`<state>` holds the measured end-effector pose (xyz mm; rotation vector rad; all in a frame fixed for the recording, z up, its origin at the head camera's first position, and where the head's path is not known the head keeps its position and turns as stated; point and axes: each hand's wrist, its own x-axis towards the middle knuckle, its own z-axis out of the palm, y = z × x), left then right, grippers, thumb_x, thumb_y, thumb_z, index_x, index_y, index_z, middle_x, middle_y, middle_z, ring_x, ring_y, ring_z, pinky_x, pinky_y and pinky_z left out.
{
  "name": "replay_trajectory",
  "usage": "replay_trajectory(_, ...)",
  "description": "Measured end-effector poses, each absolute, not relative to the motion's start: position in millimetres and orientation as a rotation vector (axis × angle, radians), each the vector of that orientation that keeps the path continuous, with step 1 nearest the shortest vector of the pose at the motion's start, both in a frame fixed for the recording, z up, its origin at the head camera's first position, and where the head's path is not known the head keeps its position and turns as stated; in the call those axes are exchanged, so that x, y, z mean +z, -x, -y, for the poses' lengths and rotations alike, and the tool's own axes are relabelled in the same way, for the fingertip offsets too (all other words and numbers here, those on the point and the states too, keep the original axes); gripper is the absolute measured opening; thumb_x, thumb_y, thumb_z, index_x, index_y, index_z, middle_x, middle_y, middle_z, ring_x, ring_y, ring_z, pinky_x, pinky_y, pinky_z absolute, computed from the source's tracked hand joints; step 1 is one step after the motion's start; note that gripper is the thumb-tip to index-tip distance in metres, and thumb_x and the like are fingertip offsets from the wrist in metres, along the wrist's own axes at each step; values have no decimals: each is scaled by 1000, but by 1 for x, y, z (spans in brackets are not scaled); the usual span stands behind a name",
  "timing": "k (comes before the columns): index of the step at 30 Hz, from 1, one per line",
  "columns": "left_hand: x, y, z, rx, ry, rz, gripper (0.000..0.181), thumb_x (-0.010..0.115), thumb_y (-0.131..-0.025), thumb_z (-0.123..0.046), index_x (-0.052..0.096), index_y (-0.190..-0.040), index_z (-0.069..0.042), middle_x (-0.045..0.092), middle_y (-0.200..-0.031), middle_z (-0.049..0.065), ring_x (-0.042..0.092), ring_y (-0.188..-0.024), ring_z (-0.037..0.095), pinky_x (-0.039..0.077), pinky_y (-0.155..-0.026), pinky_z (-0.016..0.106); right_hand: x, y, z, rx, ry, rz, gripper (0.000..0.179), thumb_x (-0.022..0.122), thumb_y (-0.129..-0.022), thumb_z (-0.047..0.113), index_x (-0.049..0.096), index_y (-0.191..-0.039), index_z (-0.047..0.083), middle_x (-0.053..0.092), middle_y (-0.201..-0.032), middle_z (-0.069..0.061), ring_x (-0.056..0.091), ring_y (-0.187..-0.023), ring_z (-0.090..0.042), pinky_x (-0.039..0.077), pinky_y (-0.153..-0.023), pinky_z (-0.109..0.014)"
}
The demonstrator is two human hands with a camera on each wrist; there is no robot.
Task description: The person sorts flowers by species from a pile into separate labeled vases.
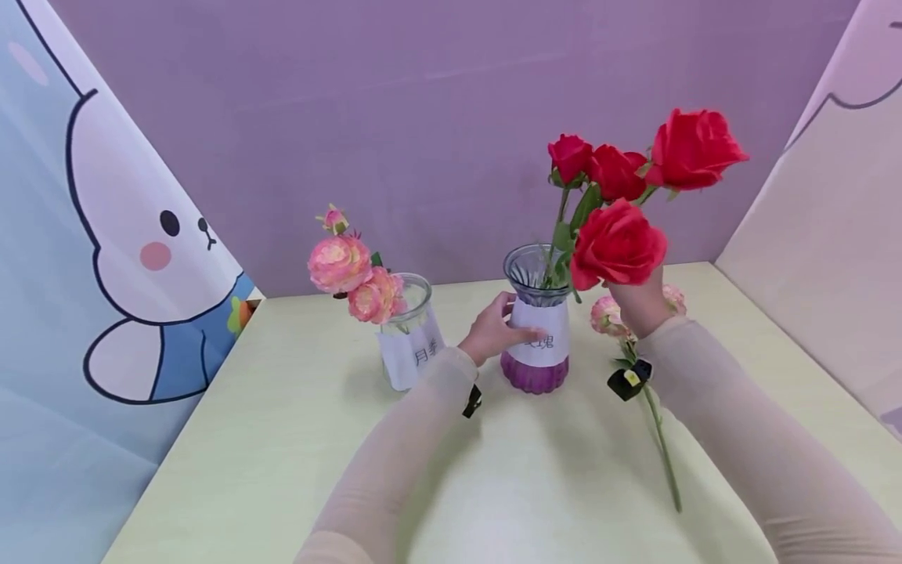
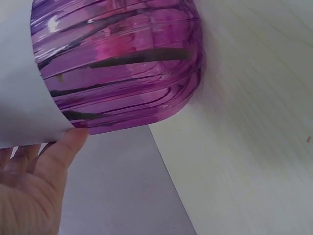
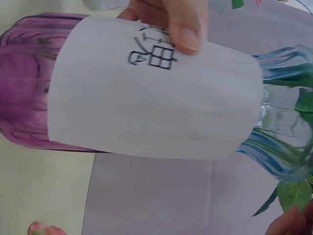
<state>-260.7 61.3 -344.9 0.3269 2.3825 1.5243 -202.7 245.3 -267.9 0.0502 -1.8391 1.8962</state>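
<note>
My left hand (image 1: 493,333) grips a glass vase (image 1: 535,376), purple at its base, its thumb across the white paper label (image 3: 156,107) with handwritten characters. Several red roses (image 1: 620,243) rise at the vase's mouth, leaning right. My right hand (image 1: 637,305) is just right of the mouth, partly hidden behind the front bloom. It appears to hold a rose by its stem, though the grip is covered. In the right wrist view, its fingertips (image 3: 293,223) show beside a green leaf (image 3: 293,193). Dark stems (image 2: 142,58) show through the purple glass in the left wrist view.
Left of the purple vase stands a clear glass jar (image 1: 402,368) with a paper label and pink flowers (image 1: 341,266). A pink flower with a long green stem (image 1: 662,446) lies on the pale table (image 1: 282,439) under my right forearm. A purple backdrop (image 1: 423,141) closes off the back.
</note>
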Motion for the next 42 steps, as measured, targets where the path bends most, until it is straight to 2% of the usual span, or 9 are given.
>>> replay_trajectory(4, -346, 260, -63, 1531, -330, -2376, 74, 82, -76, -30, 42, -137, -19, 47, -143, 6, 44, -131, 28, 42, -102, 49, -269, 202, -243, 1797, -161, 1897, 22, 62, -84, -2, 58, -93, 17, 57, -83, 11, 50, -78, -3, 44, -63, -11)
replay_trajectory(6, -345, 259, -64, 1535, -332, -2377, 74, 82, -76, -30, 42, -137, -19, 47, -143, 6, 44, -131, 28, 42, -101, 49, -265, 208, -242, 1818, -437, 1757, 25, 70, -79, -2, 60, -95, 13, 62, -86, 8, 55, -85, -3, 46, -71, -11)
replay_trajectory(11, -344, 259, -65, 1537, -328, -2371, 74, 82, -76, -30, 42, -137, -19, 47, -144, 5, 44, -131, 27, 42, -102, 49, -262, 212, -256, 2015, -875, 1583, 27, 78, -80, 15, 62, -101, 12, 64, -94, 4, 58, -88, -7, 49, -72, -13)
replay_trajectory(17, -350, 256, -60, 1538, -320, -2378, 78, 82, -76, -30, 40, -141, -20, 45, -145, 5, 43, -132, 27, 41, -103, 48, -272, 197, -289, 2064, -402, 2164, 25, 60, -93, 4, 57, -111, 22, 65, -90, 6, 62, -75, -9, 55, -64, -23)
replay_trajectory(20, -352, 255, -58, 1531, -342, -2393, 83, 81, -77, -32, 37, -146, -20, 44, -147, 5, 43, -133, 27, 41, -103, 46, -275, 192, -305, 1838, -313, 2467, 23, 61, -94, 9, 60, -117, 9, 67, -87, 10, 65, -76, -11, 57, -69, -25)
replay_trajectory(24, -351, 253, -51, 1497, -374, -2430, 86, 79, -78, -35, 33, -150, -22, 42, -148, 4, 43, -132, 28, 42, -102, 45, -279, 189, -327, 1605, -264, 2723, 42, 57, -97, 17, 53, -127, -11, 66, -90, 15, 64, -80, -8, 56, -74, -25)
replay_trajectory(31, -346, 248, -21, 1554, -462, -2450, 75, 74, -85, -31, 37, -148, -18, 48, -142, 10, 49, -127, 28, 46, -99, 42, -295, 185, -365, 1598, -171, 2834, 52, 55, -98, 22, 43, -136, -11, 63, -95, 22, 63, -85, -5, 55, -75, -24)
replay_trajectory(39, -335, 229, 20, 1581, -593, -2489, 51, 70, -89, -20, 53, -134, -5, 60, -128, 17, 56, -118, 29, 50, -93, 40, -325, 182, -394, 1668, -61, 2876, 56, 56, -98, 18, 36, -136, -18, 65, -95, 16, 65, -81, -6, 57, -74, -29)
replay_trajectory(42, -334, 222, 36, 1540, -641, -2501, 48, 69, -90, -19, 54, -133, -2, 61, -126, 17, 59, -115, 29, 51, -92, 39, -337, 178, -401, 1741, -2, 2888, 60, 58, -97, 19, 33, -137, -18, 69, -100, 4, 68, -85, -12, 57, -77, -36)
